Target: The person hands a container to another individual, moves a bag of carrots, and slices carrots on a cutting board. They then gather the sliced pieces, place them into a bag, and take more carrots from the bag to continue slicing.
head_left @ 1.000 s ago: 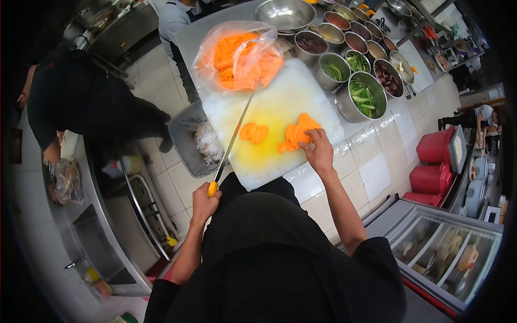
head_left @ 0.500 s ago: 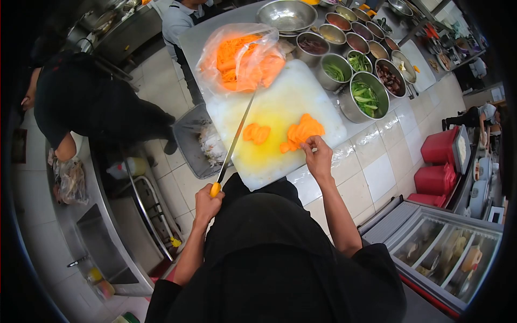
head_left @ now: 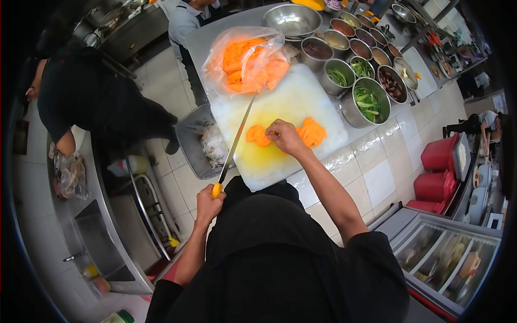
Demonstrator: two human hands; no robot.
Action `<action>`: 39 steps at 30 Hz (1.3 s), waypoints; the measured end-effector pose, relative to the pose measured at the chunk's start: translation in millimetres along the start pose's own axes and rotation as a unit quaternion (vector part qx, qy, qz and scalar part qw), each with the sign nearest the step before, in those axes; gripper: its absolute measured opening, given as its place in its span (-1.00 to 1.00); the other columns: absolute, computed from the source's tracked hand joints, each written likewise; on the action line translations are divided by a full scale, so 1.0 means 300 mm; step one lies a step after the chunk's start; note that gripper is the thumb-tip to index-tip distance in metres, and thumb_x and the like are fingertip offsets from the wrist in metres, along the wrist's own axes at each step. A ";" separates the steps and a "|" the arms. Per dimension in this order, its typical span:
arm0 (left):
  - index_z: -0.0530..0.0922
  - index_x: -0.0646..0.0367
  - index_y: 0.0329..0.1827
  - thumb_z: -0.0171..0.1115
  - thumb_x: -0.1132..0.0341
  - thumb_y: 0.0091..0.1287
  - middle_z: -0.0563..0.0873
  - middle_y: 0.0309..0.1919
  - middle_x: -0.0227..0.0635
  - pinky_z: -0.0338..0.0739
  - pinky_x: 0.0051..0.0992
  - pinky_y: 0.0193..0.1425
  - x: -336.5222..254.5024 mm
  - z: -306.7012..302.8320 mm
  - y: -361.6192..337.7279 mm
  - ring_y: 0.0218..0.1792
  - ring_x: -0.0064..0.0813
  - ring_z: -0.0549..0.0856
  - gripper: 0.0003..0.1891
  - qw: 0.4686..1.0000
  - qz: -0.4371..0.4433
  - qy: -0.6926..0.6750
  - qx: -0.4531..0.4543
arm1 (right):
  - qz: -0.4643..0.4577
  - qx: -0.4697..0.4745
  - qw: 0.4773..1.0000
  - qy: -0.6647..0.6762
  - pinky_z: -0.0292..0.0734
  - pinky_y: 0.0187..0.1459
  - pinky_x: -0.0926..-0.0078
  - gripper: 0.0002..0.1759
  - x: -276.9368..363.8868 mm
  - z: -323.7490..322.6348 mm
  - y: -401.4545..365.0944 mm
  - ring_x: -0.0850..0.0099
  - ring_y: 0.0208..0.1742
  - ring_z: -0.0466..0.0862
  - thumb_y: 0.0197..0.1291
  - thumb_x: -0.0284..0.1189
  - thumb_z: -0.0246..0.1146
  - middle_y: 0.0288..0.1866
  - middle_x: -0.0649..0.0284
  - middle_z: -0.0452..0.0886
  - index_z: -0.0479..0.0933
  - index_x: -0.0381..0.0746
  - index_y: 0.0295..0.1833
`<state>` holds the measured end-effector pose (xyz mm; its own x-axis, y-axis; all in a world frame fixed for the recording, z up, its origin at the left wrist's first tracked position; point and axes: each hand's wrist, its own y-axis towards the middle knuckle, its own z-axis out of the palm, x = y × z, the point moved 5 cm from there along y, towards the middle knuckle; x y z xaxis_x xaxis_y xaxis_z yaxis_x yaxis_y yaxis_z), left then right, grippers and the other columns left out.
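My left hand [head_left: 209, 203] is closed round the yellow handle of a long knife [head_left: 237, 138], whose blade slants up over the left side of a white cutting board [head_left: 318, 99] to a plastic bag. Over the middle of the board, my right hand [head_left: 286, 135] has its fingers pinched at the edge of a small pile of orange carrot slices [head_left: 258, 135]. Whether a slice is between those fingertips I cannot make out. A larger pile of carrot slices [head_left: 313, 133] lies just right of that hand, partly behind it. The clear bag [head_left: 245, 59] of shredded carrot rests on the board's far end.
Several metal pots [head_left: 366, 102] with cut vegetables stand right of the board, and a wide steel bowl [head_left: 292, 20] behind it. A grey bin [head_left: 191, 141] with scraps is at the left. One person in black [head_left: 91, 102] stands farther left, another [head_left: 188, 27] beyond the table.
My right hand has moved left from the larger carrot pile to the smaller one. My left hand still holds the knife in nearly the same place.
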<state>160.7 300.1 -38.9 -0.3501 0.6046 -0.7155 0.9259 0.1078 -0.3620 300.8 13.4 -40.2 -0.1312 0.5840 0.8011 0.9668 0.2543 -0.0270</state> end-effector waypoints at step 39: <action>0.56 0.36 -0.38 0.27 0.31 0.09 0.62 -0.57 0.01 0.46 -0.26 -0.37 -0.030 -0.026 0.003 -0.53 -0.14 0.62 -0.77 1.000 -0.001 0.015 0.009 | 0.034 -0.205 0.977 -0.044 0.56 -0.22 0.37 -0.80 -0.073 -0.355 -0.185 0.25 -0.33 0.64 0.09 -0.64 0.31 -0.19 0.15 0.66 0.68 -0.23 -0.15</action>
<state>165.7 301.0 -28.1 -0.3481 0.6281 -0.6959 0.9221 0.0954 -0.3751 273.5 -95.5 7.4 -0.0650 0.6572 0.7509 0.9781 -0.1073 0.1785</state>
